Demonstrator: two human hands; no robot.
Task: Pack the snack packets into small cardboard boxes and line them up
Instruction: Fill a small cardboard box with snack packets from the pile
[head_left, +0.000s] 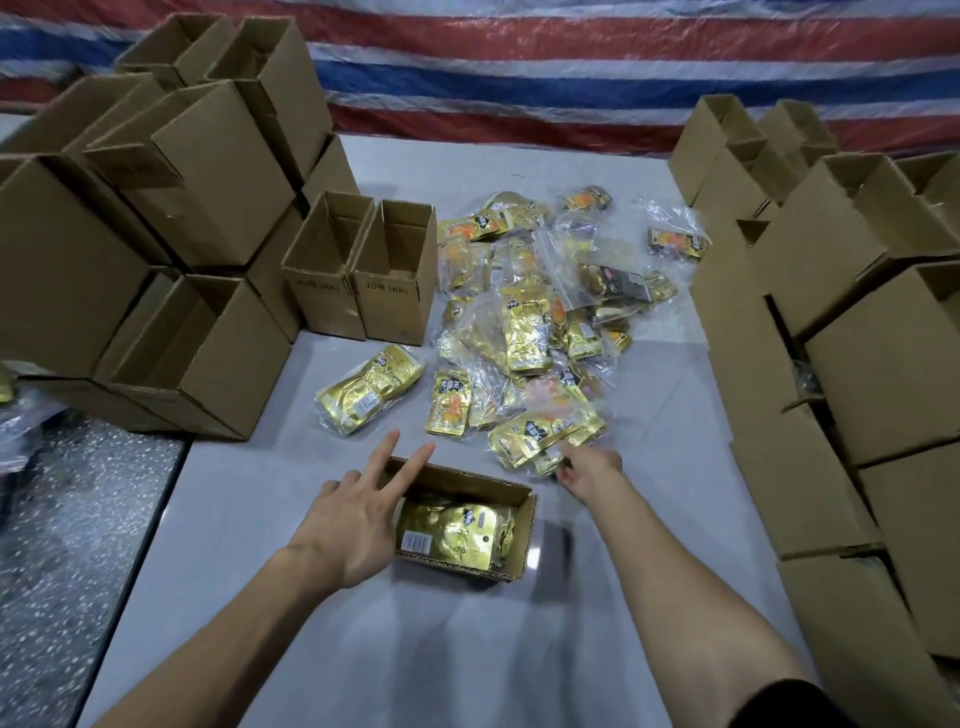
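Observation:
A small open cardboard box (522, 540) lies on the grey table in front of me with gold snack packets (457, 530) inside it. My left hand (353, 514) rests against the box's left side with fingers spread straight. My right hand (589, 467) reaches to the near edge of a heap of gold packets (524, 332) and pinches a clear bag of gold packets (540, 434); its fingertips are partly hidden. Another bag of gold packets (369, 387) lies apart at the left of the heap.
Two upright empty boxes (363, 270) stand side by side behind the heap's left. Stacks of open cardboard boxes rise at the left (156, 208) and at the right (841, 312). A striped tarp (571, 62) hangs behind. The table's left edge (171, 478) drops to a speckled floor.

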